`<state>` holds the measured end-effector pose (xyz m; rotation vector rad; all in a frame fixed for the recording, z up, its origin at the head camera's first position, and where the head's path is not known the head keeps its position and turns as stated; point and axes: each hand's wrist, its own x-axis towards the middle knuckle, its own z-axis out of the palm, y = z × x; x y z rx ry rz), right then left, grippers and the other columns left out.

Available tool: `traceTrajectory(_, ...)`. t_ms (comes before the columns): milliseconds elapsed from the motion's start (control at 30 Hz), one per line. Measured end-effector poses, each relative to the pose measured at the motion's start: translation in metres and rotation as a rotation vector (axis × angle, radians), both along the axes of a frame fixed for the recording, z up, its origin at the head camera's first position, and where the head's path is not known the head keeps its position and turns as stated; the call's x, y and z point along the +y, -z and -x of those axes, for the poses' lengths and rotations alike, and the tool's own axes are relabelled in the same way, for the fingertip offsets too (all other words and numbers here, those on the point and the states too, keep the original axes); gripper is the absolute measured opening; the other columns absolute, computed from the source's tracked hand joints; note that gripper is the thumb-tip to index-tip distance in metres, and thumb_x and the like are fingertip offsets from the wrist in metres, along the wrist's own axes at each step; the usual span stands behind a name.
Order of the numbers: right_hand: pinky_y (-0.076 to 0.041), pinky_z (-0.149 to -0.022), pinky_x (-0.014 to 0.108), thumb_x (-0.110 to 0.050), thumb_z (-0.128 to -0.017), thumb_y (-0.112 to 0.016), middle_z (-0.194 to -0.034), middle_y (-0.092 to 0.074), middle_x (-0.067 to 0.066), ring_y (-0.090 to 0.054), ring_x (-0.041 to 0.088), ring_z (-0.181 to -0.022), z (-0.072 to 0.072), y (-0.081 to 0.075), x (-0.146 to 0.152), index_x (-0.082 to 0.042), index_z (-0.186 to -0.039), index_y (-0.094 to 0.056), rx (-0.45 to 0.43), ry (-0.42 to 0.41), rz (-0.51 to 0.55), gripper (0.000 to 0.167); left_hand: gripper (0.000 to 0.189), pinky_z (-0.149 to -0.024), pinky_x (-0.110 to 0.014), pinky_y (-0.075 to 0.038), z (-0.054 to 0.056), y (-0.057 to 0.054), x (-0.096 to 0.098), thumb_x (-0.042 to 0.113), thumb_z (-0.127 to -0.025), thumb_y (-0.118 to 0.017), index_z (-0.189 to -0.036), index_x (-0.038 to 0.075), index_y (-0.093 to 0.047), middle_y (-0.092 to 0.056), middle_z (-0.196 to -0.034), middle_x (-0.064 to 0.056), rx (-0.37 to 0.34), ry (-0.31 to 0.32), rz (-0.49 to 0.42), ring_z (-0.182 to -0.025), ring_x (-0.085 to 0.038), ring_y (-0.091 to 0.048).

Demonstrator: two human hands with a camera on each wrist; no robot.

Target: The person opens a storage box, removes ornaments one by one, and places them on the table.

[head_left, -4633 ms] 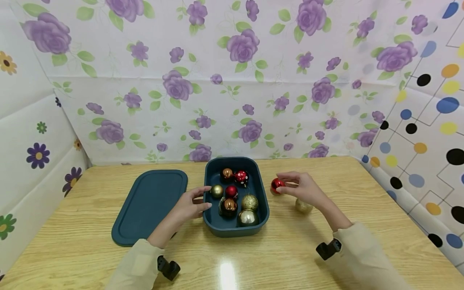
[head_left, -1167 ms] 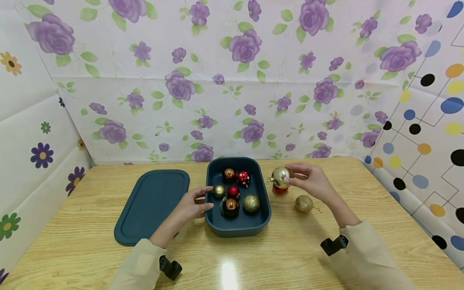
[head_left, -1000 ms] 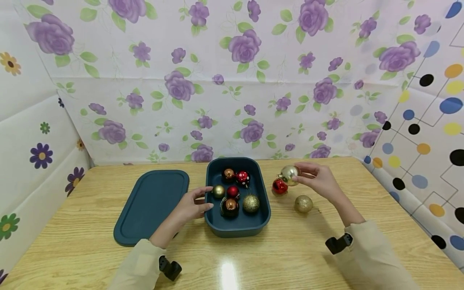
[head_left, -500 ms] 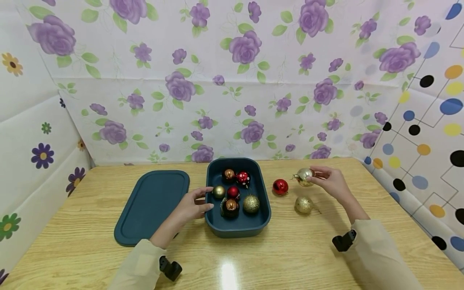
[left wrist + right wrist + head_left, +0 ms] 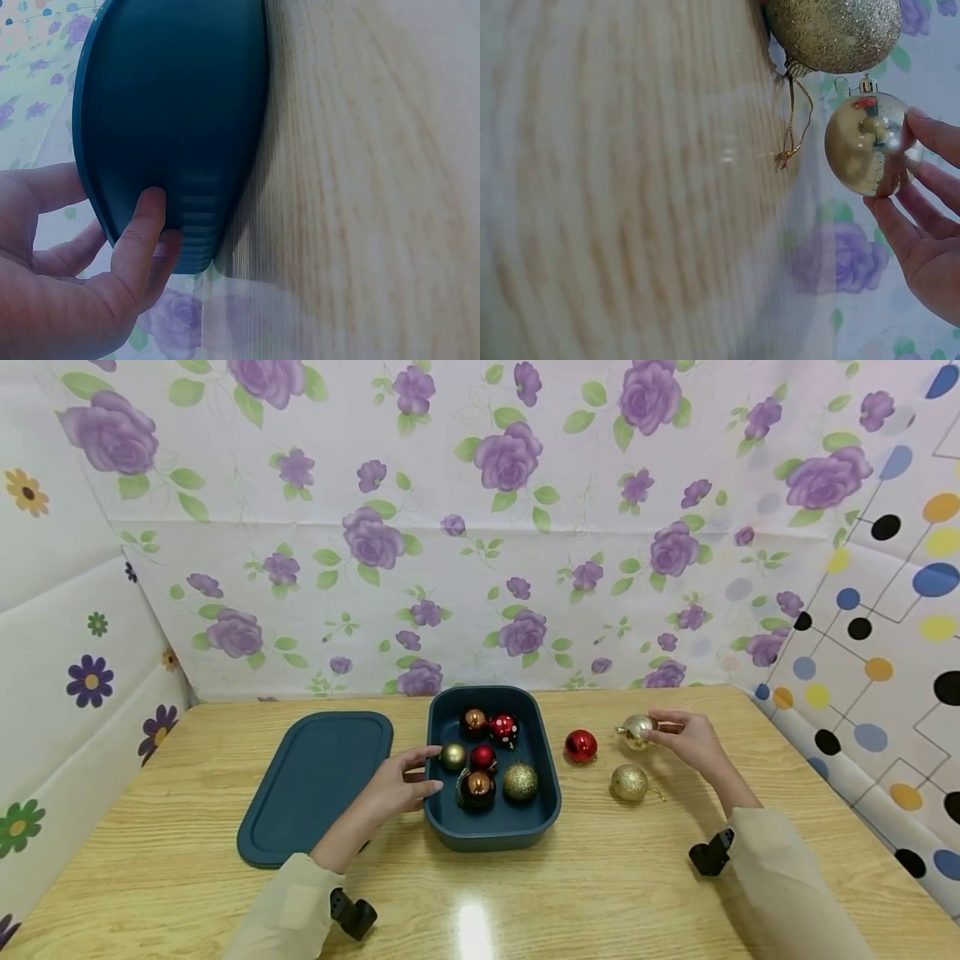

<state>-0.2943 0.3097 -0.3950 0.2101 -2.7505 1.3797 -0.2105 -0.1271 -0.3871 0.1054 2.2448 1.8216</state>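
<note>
On the right side of the table, my right hand (image 5: pixel 686 739) pinches a shiny pale gold bauble (image 5: pixel 637 732) between thumb and fingers, its cap pointing left. In the right wrist view the fingertips hold the gold bauble (image 5: pixel 870 146) at its side. A glittery gold bauble (image 5: pixel 629 783) with a gold cord lies just in front, and a shiny red bauble (image 5: pixel 581 746) to the left. My left hand (image 5: pixel 396 785) grips the left wall of a dark blue box (image 5: pixel 491 842); the left wrist view shows fingers (image 5: pixel 142 225) against its outer wall.
Inside the box lie several baubles: a glittery gold one (image 5: pixel 520 782), a dotted red one (image 5: pixel 503 729), a small red one (image 5: pixel 482 757), a small gold one (image 5: pixel 452 757) and two brown ones. A blue lid (image 5: pixel 318 785) lies left, partly under my left forearm. Patterned cloth walls surround the table.
The shiny gold bauble has left the box; my right hand has carried it rightward past the red bauble and lowered it toward the table. The left hand has stayed at the box.
</note>
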Motion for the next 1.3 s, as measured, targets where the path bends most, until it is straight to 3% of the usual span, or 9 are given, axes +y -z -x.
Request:
traceTrajectory(700,-0.05,-0.081,0.029,-0.03,-0.085,-0.065,-0.126,-0.05,0.026,-0.051,0.039,-0.112,0.001,0.01,0.006,0.005,-0.128,-0.049,-0.038,0.01,-0.014,0.058,0.052,-0.071,-0.033,-0.051,0.001,0.003,0.003,0.003,-0.085,-0.062,-0.134,0.012,-0.046,-0.036,-0.138,-0.019,-0.003,-0.018,0.014,-0.114,-0.03,-0.048)
traceTrajectory(800,-0.049,-0.083,0.034,-0.03,-0.085,-0.065,-0.125,-0.05,0.026,-0.05,0.039,-0.112,0.0,0.009,0.006,0.004,-0.129,-0.049,-0.041,0.012,-0.015,0.058,0.052,-0.071,-0.033,-0.051,0.001,0.003,0.003,0.003,-0.085,-0.062,-0.134,0.012,-0.046,-0.036,-0.138,-0.02,-0.004,-0.012,0.01,-0.113,-0.03,-0.048)
traceTrajectory(1000,-0.037,-0.096,0.049,-0.03,-0.085,-0.065,-0.131,-0.042,0.031,-0.038,0.044,-0.121,-0.003,0.004,0.005,0.007,-0.132,-0.043,-0.009,0.018,-0.008,0.063,0.052,-0.071,-0.033,-0.051,0.001,0.003,0.003,0.002,-0.086,-0.061,-0.135,0.012,-0.045,-0.035,-0.139,-0.02,-0.009,-0.015,0.005,-0.114,-0.031,-0.048)
traceTrajectory(1300,-0.033,-0.1,0.043,-0.03,-0.083,-0.067,-0.134,-0.04,0.028,-0.036,0.042,-0.124,-0.011,-0.013,-0.014,0.005,-0.132,-0.044,0.083,0.038,0.053,0.064,0.052,-0.07,-0.033,-0.051,0.001,0.003,0.0,0.004,-0.086,-0.061,-0.135,0.011,-0.045,-0.033,-0.14,-0.021,-0.002,-0.005,0.0,-0.115,-0.031,-0.047)
